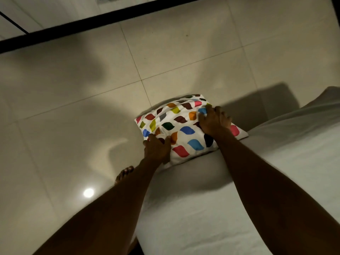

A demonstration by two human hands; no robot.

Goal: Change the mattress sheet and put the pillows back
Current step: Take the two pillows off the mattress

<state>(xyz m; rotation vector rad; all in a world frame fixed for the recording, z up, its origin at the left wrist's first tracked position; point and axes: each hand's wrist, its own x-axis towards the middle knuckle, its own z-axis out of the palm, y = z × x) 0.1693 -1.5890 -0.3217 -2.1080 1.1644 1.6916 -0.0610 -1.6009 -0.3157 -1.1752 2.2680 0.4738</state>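
Note:
A white pillow printed with coloured leaf shapes lies at the far corner of the mattress, partly hanging over the edge above the floor. My left hand grips its near left edge, fingers curled into the cloth. My right hand grips the pillow's right part, bunching the fabric under its fingers. The mattress carries a plain white sheet that lies smooth across the lower right of the view.
Pale glossy floor tiles spread to the left and beyond the bed. A black bar runs across the top. My bare foot stands beside the bed. A fold of white cloth rises at the right edge.

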